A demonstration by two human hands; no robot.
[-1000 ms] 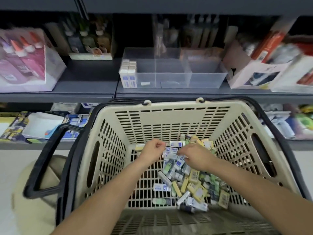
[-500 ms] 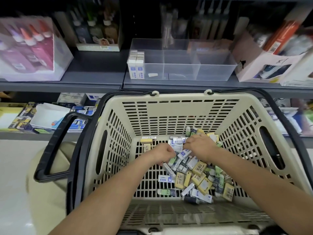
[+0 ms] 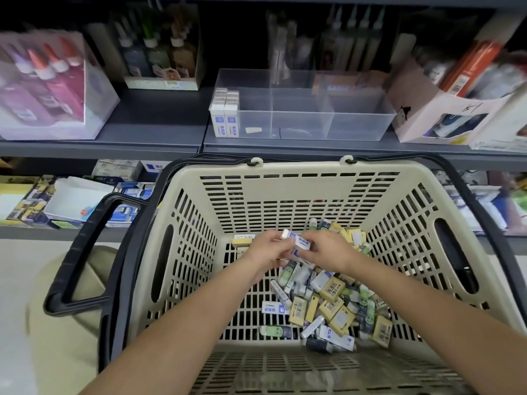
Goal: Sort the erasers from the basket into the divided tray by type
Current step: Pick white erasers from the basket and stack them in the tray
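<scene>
Eraser bundle (image 3: 300,243), a few bars in white-and-blue sleeves, is held between both hands inside the basket, toward its far wall and above the slotted floor. The left hand (image 3: 266,250) curls its fingers round the bundle's left end, where one white tip pokes out past the knuckles. The right hand (image 3: 328,249) pinches the other end with thumb and fingertips, so the two hands almost meet. Both bare forearms reach in from the near edge of the view. Below and to the right of the hands lies a loose pile of erasers (image 3: 328,305) covering the right half of the floor: yellow-sleeved erasers (image 3: 330,292), green-sleeved erasers (image 3: 278,330) and more in white and blue, jumbled at all angles. One yellow bar lies apart by the far left corner. The beige plastic basket (image 3: 299,166) has slotted walls and black handles (image 3: 85,252); one is folded out to the left, the other runs along the right rim. Just beyond the basket, on a grey shelf (image 3: 159,121), stands the clear divided tray (image 3: 356,126) with three compartments side by side. White-and-blue boxed erasers (image 3: 225,116) stand upright in rows at the left end of its left compartment. Left of the tray on the shelf is an open box of glue bottles (image 3: 42,81), blurred, and right of it a pale cardboard box (image 3: 442,115) of goods too blurred to name
</scene>
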